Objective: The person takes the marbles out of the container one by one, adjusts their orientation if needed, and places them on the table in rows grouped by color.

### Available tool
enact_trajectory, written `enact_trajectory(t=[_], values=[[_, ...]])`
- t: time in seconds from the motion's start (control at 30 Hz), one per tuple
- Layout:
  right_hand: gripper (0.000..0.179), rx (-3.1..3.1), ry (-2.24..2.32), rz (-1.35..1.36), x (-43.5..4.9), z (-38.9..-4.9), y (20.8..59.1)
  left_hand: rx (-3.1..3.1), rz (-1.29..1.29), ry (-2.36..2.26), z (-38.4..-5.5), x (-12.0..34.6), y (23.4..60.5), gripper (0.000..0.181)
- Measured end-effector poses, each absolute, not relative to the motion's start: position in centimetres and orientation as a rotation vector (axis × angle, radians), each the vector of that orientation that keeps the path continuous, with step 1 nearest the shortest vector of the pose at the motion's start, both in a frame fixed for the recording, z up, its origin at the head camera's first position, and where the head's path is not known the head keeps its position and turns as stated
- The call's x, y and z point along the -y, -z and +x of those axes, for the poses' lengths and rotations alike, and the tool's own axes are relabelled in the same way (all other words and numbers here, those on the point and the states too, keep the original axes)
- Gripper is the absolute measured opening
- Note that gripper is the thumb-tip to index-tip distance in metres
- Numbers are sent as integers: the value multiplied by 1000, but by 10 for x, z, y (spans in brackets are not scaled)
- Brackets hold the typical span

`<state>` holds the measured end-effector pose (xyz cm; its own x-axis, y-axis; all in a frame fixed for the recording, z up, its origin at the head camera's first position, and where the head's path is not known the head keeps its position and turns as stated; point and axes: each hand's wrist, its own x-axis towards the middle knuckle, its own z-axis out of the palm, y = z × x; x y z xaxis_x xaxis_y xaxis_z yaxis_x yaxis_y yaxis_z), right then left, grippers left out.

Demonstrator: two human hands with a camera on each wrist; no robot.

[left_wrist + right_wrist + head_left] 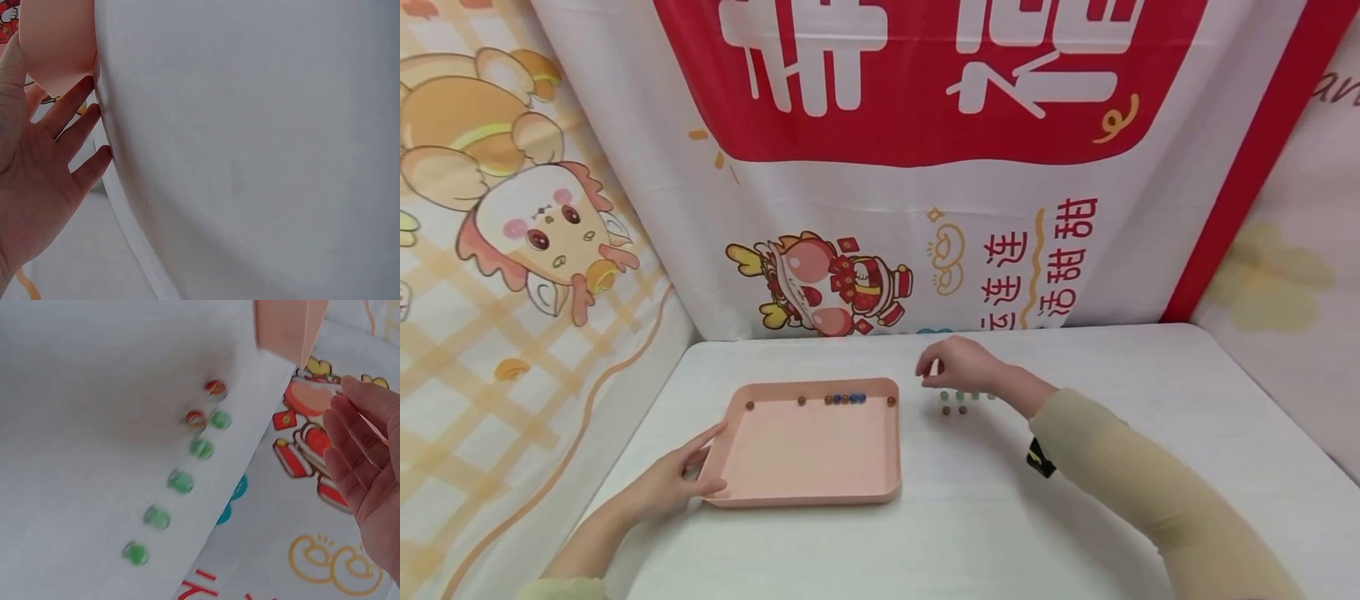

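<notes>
My left hand (673, 475) rests at the left side of a pink tray (820, 500). Its thumb lies on the front-left corner and its fingers, fairly straight, touch the outer wall. Inside the tray, brown marbles (750, 406) and blue marbles (837, 399) lie along the far side. My right hand (966, 365) is raised above the table, just right of the tray, thumb and forefinger tips close together; I cannot tell whether something is between them. Below it, a row of green marbles (181, 481) lies on the table, with two reddish-brown marbles (215, 389) beside it.
A white table (970, 533) bears the tray and the loose marbles. Behind it hangs a red and white printed cloth (925, 125). Patterned cloth (512, 350) stands on the left. A dark object (1041, 458) shows at the right wrist.
</notes>
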<state>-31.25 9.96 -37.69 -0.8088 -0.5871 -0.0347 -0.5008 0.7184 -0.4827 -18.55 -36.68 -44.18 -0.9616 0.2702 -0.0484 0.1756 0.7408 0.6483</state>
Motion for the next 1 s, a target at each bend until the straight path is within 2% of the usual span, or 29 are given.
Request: enact_trajectory(t=[0.27,0.63,1.0], values=[[15,-2715,542,-1024,-56,-319,384,-2799,369,-1039,-185,367,442,92],[21,-2679,460,-831,-28,-321,400,-2790,346,-1028,-187,367,443,93],[12,-2740,279,-858,-21,-326,412,-2787,365,-1026,-187,369,445,92]])
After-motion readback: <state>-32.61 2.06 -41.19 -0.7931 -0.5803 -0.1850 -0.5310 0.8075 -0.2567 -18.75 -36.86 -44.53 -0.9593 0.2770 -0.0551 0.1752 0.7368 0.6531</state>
